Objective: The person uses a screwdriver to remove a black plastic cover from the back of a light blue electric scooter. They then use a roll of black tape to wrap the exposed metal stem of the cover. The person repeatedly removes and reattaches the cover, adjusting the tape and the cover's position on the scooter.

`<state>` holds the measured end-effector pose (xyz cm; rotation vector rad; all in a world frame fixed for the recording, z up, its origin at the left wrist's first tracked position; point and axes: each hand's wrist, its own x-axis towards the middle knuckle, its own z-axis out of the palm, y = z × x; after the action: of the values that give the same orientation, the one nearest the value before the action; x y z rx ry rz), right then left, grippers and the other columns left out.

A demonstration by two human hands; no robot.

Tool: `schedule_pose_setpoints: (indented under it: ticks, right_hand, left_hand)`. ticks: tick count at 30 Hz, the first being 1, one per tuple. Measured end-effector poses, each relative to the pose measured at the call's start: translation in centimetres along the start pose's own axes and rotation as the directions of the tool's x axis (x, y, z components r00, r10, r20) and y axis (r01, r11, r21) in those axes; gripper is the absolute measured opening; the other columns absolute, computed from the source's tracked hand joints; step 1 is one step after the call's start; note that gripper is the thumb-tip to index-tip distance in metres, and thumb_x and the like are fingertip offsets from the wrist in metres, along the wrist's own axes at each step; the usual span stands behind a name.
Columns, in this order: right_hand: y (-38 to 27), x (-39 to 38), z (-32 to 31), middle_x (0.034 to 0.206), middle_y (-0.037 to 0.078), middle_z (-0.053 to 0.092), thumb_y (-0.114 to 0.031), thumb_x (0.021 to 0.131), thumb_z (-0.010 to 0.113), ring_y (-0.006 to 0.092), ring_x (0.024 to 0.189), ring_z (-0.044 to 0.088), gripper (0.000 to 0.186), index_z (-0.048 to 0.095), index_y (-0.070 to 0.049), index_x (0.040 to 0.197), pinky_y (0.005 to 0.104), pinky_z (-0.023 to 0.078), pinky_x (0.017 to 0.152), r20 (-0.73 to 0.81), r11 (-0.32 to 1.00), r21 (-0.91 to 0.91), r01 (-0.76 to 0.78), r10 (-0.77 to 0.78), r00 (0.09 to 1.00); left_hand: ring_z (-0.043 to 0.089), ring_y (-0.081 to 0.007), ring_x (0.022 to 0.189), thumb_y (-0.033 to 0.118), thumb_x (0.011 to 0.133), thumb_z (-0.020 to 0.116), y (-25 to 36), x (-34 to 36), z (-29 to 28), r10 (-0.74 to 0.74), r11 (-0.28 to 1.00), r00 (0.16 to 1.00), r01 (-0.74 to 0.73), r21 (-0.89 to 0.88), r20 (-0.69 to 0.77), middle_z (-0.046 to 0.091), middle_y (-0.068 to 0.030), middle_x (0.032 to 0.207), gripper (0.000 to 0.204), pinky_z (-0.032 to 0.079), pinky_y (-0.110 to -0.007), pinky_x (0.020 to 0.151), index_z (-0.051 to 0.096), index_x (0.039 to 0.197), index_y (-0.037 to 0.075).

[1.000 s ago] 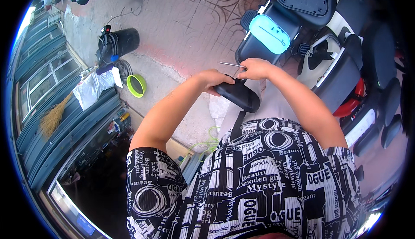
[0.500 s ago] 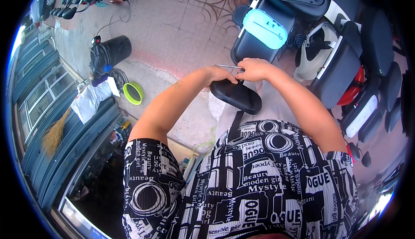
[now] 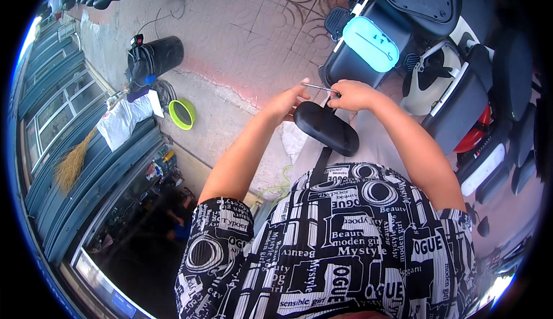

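A black, rounded oval piece with a short stem, which looks like a scooter mirror seen from behind [image 3: 326, 127], is tilted in front of my waist. My right hand [image 3: 352, 95] is closed around its stem at the top. A thin metal rod [image 3: 318, 87] juts leftward from those fingers. By the rod's free end is my left hand [image 3: 286, 101], its visible fingers apart, one fingertip at the rod. Part of this hand is hidden behind the mirror's left edge. Past my right hand, a light blue tray [image 3: 368, 36] rests on a black seat, holding a thin hooked rod and small dark pieces.
Scooters with black seats [image 3: 461, 103] crowd the right side. On the left stand a black cylinder [image 3: 164, 54] with cable, a yellow-green bowl [image 3: 183, 124], a white sack [image 3: 124, 126] and a straw broom [image 3: 72, 166]. A dark doorway [image 3: 138, 244] opens at lower left.
My left fingers have come off the mirror's top edge and spread beside the rod's end. My right hand still grips the stem. The whole view has shifted slightly.
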<state>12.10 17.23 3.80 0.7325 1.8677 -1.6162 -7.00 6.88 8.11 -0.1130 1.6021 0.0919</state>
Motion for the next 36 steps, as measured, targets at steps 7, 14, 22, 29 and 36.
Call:
schedule_pose_setpoints:
  ticks: [7, 14, 22, 29, 36]
  right_hand:
    - [1.2, 0.8, 0.7, 0.105, 0.015, 0.065, -0.042, 0.078, 0.061, 0.0318, 0.099, 0.063, 0.042, 0.068, -0.006, 0.100, 0.0414, 0.049, 0.084, -0.007, 0.998, -0.033, 0.046, -0.047, 0.999]
    - [0.8, 0.2, 0.4, 0.110, 0.017, 0.061, -0.046, 0.080, 0.059, 0.0336, 0.106, 0.059, 0.047, 0.066, -0.008, 0.106, 0.0419, 0.047, 0.089, 0.044, 0.997, -0.060, 0.047, -0.044, 0.998]
    - [2.5, 0.8, 0.8, 0.106, 0.017, 0.059, -0.046, 0.086, 0.059, 0.0339, 0.103, 0.057, 0.043, 0.064, -0.007, 0.103, 0.0410, 0.044, 0.088, 0.004, 0.996, -0.039, 0.079, -0.078, 0.997]
    - [2.1, 0.8, 1.1, 0.107, 0.018, 0.059, -0.046, 0.086, 0.059, 0.0344, 0.102, 0.057, 0.045, 0.062, -0.006, 0.106, 0.0413, 0.044, 0.088, -0.012, 0.997, -0.042, 0.069, -0.070, 0.997]
    - [2.8, 1.0, 1.7, 0.106, 0.019, 0.058, -0.043, 0.087, 0.059, 0.0348, 0.102, 0.057, 0.043, 0.061, -0.005, 0.106, 0.0416, 0.044, 0.087, -0.046, 0.996, 0.007, 0.084, -0.083, 0.995]
  left_hand:
    - [0.059, -0.0199, 0.094, 0.054, 0.099, 0.033, -7.0, 0.2, 5.9, 0.482, 0.450, 0.801, -0.574, -0.684, -0.355, 0.064, -0.0099, 0.097, 0.058, 0.046, -0.035, 0.088, 0.062, 0.099, 0.003]
    - [0.056, -0.0256, 0.087, 0.054, 0.098, 0.034, -6.3, 2.7, 8.8, 0.414, -0.062, 0.700, -0.616, -0.786, -0.581, 0.056, -0.0090, 0.079, 0.060, 0.043, -0.039, 0.089, 0.057, 0.072, 0.005]
    - [0.053, -0.0241, 0.086, 0.044, 0.098, 0.040, -5.4, 3.4, 9.5, 0.398, -0.132, 0.701, -0.594, -0.793, -0.591, 0.054, -0.0085, 0.080, 0.048, 0.041, -0.038, 0.088, 0.055, 0.073, 0.006]
    - [0.054, -0.0234, 0.089, 0.038, 0.099, 0.036, -5.8, 4.2, 9.4, 0.400, -0.101, 0.688, -0.623, -0.775, -0.605, 0.054, -0.0075, 0.084, 0.041, 0.042, -0.039, 0.089, 0.054, 0.079, 0.007]
    - [0.056, -0.0232, 0.090, 0.039, 0.100, 0.034, -6.0, 4.4, 9.5, 0.385, -0.075, 0.702, -0.623, -0.779, -0.599, 0.056, -0.0082, 0.086, 0.041, 0.043, -0.039, 0.089, 0.054, 0.083, 0.007]
